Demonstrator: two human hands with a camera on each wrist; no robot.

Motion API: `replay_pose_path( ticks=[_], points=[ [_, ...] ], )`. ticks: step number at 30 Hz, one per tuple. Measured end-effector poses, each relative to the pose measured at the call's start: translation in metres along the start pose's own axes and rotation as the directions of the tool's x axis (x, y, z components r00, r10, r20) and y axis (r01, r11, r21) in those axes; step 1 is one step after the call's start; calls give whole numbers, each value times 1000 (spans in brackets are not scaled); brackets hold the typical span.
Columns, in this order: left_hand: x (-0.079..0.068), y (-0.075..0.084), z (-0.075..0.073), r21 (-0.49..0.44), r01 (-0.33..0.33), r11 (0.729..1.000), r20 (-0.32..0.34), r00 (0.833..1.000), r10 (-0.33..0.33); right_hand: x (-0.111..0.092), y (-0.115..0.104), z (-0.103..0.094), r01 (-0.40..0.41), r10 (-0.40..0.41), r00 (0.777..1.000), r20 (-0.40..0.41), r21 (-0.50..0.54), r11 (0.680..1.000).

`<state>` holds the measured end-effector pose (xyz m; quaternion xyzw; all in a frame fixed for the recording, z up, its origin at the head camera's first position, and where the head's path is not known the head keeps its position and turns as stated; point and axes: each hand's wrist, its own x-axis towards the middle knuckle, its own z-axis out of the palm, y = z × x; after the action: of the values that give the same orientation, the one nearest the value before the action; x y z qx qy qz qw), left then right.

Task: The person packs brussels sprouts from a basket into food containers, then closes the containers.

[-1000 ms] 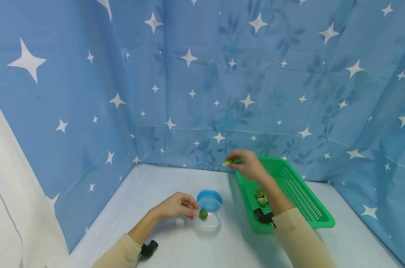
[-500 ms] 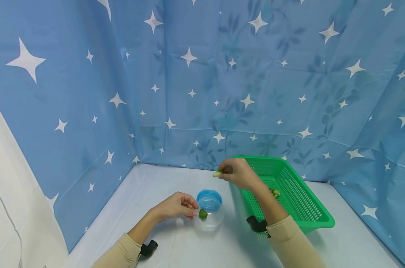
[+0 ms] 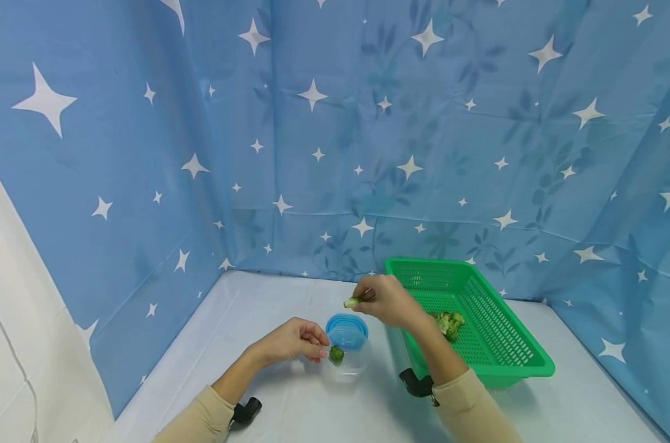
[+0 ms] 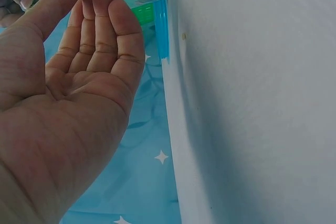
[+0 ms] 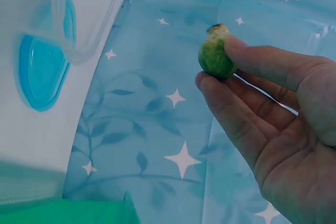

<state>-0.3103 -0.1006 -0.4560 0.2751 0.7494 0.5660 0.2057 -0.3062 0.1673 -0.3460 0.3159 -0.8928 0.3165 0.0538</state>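
My right hand pinches a Brussels sprout between thumb and fingertips, its pale cut stem pointing away from the palm in the right wrist view. It is raised above the table, behind and above a small clear plastic container. That container's left rim is held by my left hand, thumb and fingertips pinching the edge in the left wrist view. Another green Brussels sprout lies inside the container, near its left side.
Just behind the container a blue lid lies on the white tabletop. To the right stands a green perforated basket holding several Brussels sprouts, partly hidden by my right arm. A blue starry curtain hangs behind.
My right hand has moved left and down from over the basket's edge toward the container, carrying the Brussels sprout. My left hand has stayed at the container's rim.
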Motion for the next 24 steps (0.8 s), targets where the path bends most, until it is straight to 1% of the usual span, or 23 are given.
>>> replay_pose_path(
  ticks=[8,13,19,24],
  points=[
    [0,0,0,-12,-3,1000,18,1000,3,-7,-5,11,-9,10,999,39,-20,1000],
    [0,-3,-4,-8,-6,1000,8,1000,6,-9,-7,18,3,-1,998,59,-31,1000],
    [0,-8,-4,-7,-6,1000,22,1000,6,-13,-5,26,12,-10,993,115,-17,1000],
    [1,-6,-2,-5,-13,1000,12,1000,13,-16,-2,31,22,-20,989,145,-8,1000]
  ],
)
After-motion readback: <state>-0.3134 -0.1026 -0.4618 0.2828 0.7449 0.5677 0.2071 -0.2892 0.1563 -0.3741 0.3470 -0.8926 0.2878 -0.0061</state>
